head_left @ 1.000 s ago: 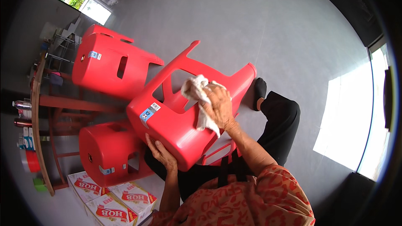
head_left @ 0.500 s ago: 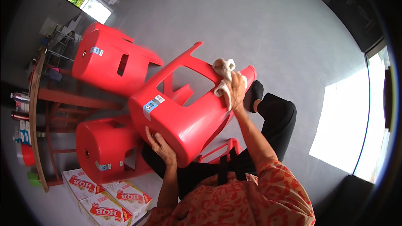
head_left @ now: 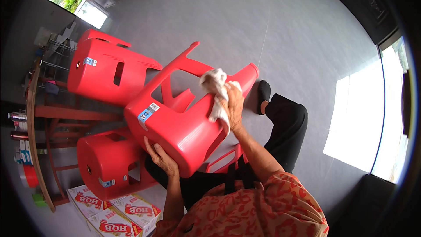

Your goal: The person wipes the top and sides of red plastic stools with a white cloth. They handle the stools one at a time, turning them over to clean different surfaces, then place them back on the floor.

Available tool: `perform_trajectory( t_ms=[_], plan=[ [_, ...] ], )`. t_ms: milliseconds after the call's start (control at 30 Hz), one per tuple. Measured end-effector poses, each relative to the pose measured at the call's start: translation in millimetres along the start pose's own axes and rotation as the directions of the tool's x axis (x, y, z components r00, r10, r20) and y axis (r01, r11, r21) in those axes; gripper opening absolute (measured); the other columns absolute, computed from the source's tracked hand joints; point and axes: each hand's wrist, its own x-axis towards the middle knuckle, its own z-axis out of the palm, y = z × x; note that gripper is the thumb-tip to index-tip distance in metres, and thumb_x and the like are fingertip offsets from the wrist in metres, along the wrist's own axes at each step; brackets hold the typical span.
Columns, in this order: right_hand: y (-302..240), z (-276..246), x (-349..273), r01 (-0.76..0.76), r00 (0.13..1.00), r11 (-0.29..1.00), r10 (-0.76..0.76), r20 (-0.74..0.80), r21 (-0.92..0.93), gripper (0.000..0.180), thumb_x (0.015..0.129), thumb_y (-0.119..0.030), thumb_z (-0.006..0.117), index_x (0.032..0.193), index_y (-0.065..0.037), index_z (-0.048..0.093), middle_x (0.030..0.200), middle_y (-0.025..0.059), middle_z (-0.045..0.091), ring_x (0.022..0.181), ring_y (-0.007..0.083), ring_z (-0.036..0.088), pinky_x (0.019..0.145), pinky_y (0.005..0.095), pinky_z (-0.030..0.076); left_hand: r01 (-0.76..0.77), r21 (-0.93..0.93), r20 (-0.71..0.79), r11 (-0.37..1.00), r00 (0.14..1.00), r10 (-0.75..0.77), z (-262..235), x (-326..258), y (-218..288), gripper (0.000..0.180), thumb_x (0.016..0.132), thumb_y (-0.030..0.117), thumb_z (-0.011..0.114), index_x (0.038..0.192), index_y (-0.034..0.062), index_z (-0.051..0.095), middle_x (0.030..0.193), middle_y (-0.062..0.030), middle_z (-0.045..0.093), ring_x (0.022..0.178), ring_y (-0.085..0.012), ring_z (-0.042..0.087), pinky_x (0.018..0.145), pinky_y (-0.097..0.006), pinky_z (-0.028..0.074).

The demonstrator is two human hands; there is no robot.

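- While the red chair [head_left: 184, 123] lay tilted on its side across the person's lap, its legs pointed up and away over the grey floor [head_left: 298, 30].
- The right hand [head_left: 232, 105] was closed on a white cloth [head_left: 215, 88], pressing it against the chair's upper leg, near the foot end.
- The left hand [head_left: 161, 159] was spread open with its fingers apart, flat against the chair's underside at the lower edge, propping it.
- A blue-and-white sticker [head_left: 147, 113] sat on the chair's near side.
- Two more red chairs lay on their sides to the left: one [head_left: 109, 72] behind the held chair, another [head_left: 107, 162] lower, just beside the left hand.
- Printed cardboard boxes [head_left: 116, 213] stood on the floor at the lower left, below the lower chair.
- A wooden desk [head_left: 37, 131] ran along the far left edge.
- A black-socked foot [head_left: 263, 95] rested on the floor, just beyond the chair's leg.
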Motion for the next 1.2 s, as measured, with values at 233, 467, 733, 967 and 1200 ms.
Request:
perform_trajectory(
  t_ms=[233,467,733,967,1200],
  plan=[
    [149,7,53,0.069,0.996,0.963,-0.080,-0.030,-0.261,0.035,0.086,-0.033,0.060,0.116,-0.015,0.060,0.123,0.0158,0.053,0.115,0.0364,0.050,0.090,0.0494,0.043,-0.094,0.032,0.010,0.995,0.996,0.093,-5,1,-9,0.049,0.101,0.024,0.039,0.146,0.0020,0.034,0.146,-0.0187,0.040,0.128,-0.0271,0.044,0.107,-0.037,0.033],
    [213,7,73,0.092,0.994,0.939,-0.068,0.084,-0.332,0.028,0.077,-0.022,0.064,0.104,-0.014,0.069,0.122,0.0178,0.054,0.116,0.0386,0.050,0.093,0.0465,0.045,-0.102,0.077,0.023,0.992,0.995,0.100,-6,2,-9,0.050,0.101,0.019,0.038,0.147,0.0014,0.032,0.145,-0.0203,0.040,0.128,-0.0286,0.045,0.106,-0.038,0.034],
    [94,24,24,0.045,0.989,0.984,-0.069,-0.130,-0.175,0.034,0.084,-0.020,0.060,0.113,-0.003,0.060,0.116,0.0196,0.054,0.106,0.0398,0.051,0.088,0.0478,0.042,0.009,0.053,-0.014,0.999,1.000,-0.008,5,3,6,0.053,0.100,0.027,0.041,0.147,0.0041,0.031,0.140,-0.0222,0.045,0.119,-0.0299,0.051,0.099,-0.037,0.040],
    [-80,-8,-43,-0.113,0.992,0.987,0.119,-0.050,0.110,0.056,0.084,-0.025,0.058,0.135,-0.006,0.047,0.140,0.0228,0.036,0.129,0.0416,0.034,0.107,0.0530,0.026,-0.005,0.079,-0.037,0.997,0.999,0.008,8,6,1,0.057,0.100,0.034,0.042,0.147,0.0038,0.032,0.142,-0.0260,0.042,0.122,-0.0368,0.050,0.101,-0.041,0.040],
    [-111,-31,-50,0.184,0.977,0.972,-0.197,0.084,0.144,0.050,0.071,-0.019,0.064,0.120,-0.009,0.060,0.135,0.0192,0.046,0.123,0.0397,0.044,0.103,0.0552,0.030,-0.117,0.120,-0.003,0.986,0.993,0.118,2,4,-5,0.058,0.099,0.033,0.044,0.145,-0.0006,0.033,0.144,-0.0264,0.041,0.129,-0.0386,0.044,0.106,-0.042,0.036]
  ],
)
